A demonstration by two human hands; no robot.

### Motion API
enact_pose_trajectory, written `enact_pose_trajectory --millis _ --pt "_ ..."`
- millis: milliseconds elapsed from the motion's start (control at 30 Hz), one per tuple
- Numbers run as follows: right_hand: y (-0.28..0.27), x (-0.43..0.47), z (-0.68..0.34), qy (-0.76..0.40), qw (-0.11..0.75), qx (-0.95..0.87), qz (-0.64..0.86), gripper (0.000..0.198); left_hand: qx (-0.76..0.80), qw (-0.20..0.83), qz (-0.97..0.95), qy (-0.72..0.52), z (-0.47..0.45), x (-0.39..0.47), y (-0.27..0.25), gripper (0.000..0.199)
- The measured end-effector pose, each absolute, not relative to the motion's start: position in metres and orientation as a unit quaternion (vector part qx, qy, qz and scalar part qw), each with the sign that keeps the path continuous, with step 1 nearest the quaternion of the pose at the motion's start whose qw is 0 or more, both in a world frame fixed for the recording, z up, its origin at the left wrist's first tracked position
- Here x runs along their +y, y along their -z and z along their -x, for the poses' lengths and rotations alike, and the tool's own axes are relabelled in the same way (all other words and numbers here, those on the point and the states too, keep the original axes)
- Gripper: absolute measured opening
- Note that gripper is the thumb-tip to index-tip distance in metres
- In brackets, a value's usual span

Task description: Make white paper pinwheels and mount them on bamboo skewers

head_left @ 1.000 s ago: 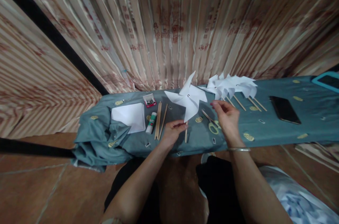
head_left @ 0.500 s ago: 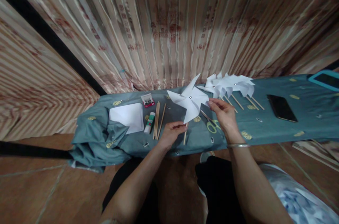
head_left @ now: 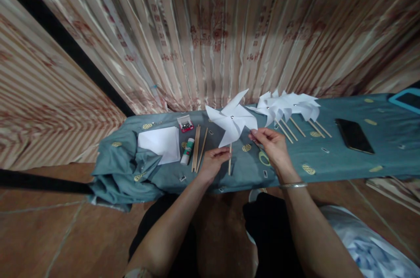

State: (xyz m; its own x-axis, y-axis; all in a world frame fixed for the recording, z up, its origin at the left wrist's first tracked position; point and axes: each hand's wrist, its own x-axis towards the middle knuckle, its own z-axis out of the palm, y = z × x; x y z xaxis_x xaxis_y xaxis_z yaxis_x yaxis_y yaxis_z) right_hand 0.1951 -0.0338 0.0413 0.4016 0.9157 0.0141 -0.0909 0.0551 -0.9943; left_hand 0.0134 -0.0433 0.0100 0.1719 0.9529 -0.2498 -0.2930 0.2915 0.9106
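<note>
My left hand pinches the thin wooden stick of a white paper pinwheel, holding it upright above the cloth. A shiny pin head marks the pinwheel's centre. At the lower edge of the right blade, my right hand has its thumb and fingers drawn together against the paper. Partly behind that hand lie scissors with yellow-green handles. Left of my left hand are several loose wooden sticks, a green and white glue stick and a small red box of pins.
Several pinwheels lie overlapping at the back right of the cloth-covered table. A stack of white paper lies at left, a black phone at right. A blue-framed device sits at the far right. Striped curtain hangs behind.
The pinwheel's blades have turned slightly clockwise, and its head has shifted a little left. My right hand has moved down and left along the blade; my left hand keeps the stick.
</note>
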Motion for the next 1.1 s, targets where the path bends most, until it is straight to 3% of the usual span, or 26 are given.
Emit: enact_pose_trajectory --millis 400,1100 --pt "-0.049 -0.033 -0.2 -0.385 0.668 -0.314 0.555 0.037 0.439 0.677 -0.388 -0.446 -0.011 -0.045 -0.008 0.031" --pt "-0.047 -0.048 -0.176 -0.431 0.565 -0.432 0.555 0.034 0.452 0.658 -0.373 -0.474 -0.013 -0.044 -0.01 0.03"
